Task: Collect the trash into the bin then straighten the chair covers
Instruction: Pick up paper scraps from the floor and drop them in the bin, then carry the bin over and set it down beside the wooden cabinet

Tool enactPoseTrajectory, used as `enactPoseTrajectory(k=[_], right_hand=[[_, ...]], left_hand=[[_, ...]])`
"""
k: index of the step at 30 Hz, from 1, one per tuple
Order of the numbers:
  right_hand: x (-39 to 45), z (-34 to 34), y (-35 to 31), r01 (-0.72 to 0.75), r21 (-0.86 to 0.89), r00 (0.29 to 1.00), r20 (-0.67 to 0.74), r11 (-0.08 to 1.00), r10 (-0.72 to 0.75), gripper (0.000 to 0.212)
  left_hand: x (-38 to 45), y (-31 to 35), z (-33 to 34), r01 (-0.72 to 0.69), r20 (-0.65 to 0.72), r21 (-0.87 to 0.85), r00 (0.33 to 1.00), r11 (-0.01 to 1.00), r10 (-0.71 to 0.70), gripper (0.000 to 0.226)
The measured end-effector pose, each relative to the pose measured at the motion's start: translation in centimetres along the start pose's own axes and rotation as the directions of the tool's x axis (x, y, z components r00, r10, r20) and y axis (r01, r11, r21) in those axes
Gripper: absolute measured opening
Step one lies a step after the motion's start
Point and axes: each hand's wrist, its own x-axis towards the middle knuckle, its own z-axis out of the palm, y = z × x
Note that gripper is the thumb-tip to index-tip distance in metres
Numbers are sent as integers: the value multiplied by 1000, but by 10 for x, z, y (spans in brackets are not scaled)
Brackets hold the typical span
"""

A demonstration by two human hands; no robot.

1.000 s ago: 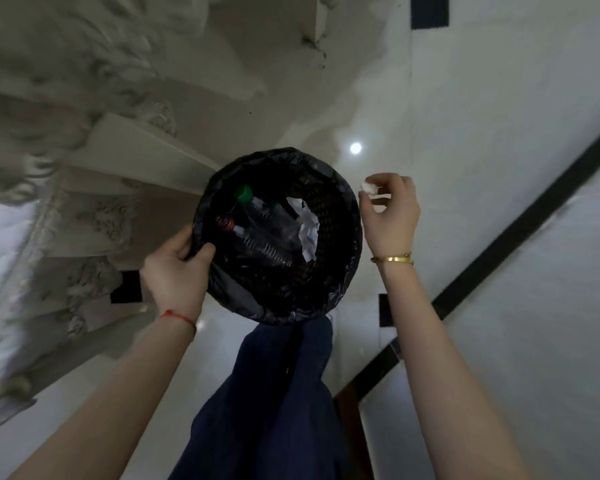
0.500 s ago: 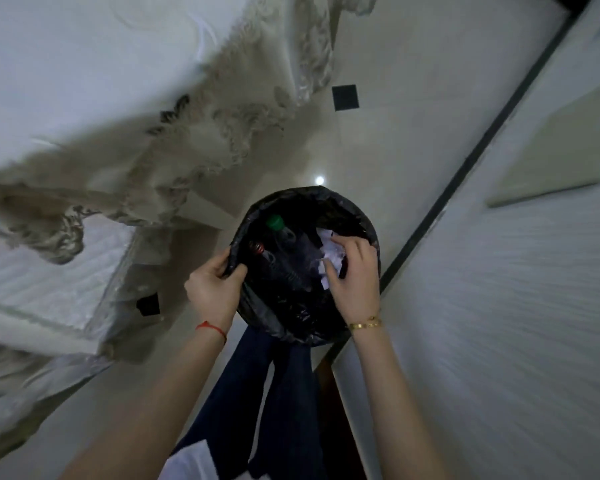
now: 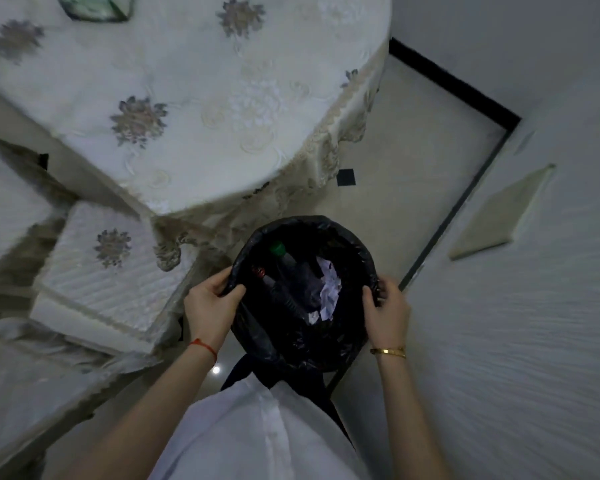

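Observation:
A round bin lined with a black bag [image 3: 343, 344] is held in front of my body. My left hand [image 3: 210, 301] grips its left rim and my right hand [image 3: 387, 306] grips its right rim. Inside lie crumpled white paper [image 3: 329, 289], a bottle with a green cap [image 3: 276, 248] and a bottle with a red cap [image 3: 259, 271]. A chair with a white quilted cover [image 3: 108, 271] stands at the left, its seat showing an embroidered flower. Another covered chair [image 3: 11, 209] is further left.
A round table with a white embroidered cloth [image 3: 194, 98] fills the upper left, with a greenish glass dish [image 3: 94, 6] at the top edge. A white textured wall [image 3: 534, 306] runs close along the right. Pale tiled floor [image 3: 413, 150] lies between table and wall.
My right hand dropped a small white scrap into the bin, then moved out to grip the right rim. The view swung up from under the table to above it.

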Motion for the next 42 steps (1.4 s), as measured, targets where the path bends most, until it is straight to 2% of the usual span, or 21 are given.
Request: enactPoseTrajectory(k=[5, 12, 16, 19, 26, 30, 37, 42], right_hand=[[-17, -11, -42, 59, 80, 996, 60, 995, -64, 19], [-24, -9, -86, 245, 91, 913, 314, 965, -261, 24], [-28, 4, -100, 391, 88, 816, 427, 916, -390, 23], [-35, 19, -113, 508, 96, 716, 506, 856, -481, 25], [-93, 54, -150, 704, 147, 461, 649, 695, -605, 27], [-142, 74, -156, 762, 184, 331, 713, 621, -618, 26], [-261, 107, -151, 777, 297, 144, 774, 554, -617, 29], [-371, 139, -155, 794, 373, 8, 783, 480, -621, 26]], left_hand=[[-30, 16, -39, -59, -125, 22, 990, 998, 61, 37], [-79, 3, -88, -27, -297, -119, 955, 992, -10, 35], [-113, -17, -105, 3, -423, -197, 902, 980, -88, 37], [-138, -37, -115, 17, -505, -295, 846, 955, -172, 39], [-205, -85, -140, 70, -667, -407, 659, 911, -348, 37], [-250, -118, -158, 100, -724, -467, 528, 879, -445, 37], [-341, -197, -202, 144, -704, -603, 367, 785, -608, 42], [-412, -254, -257, 165, -725, -618, 257, 769, -638, 38]])
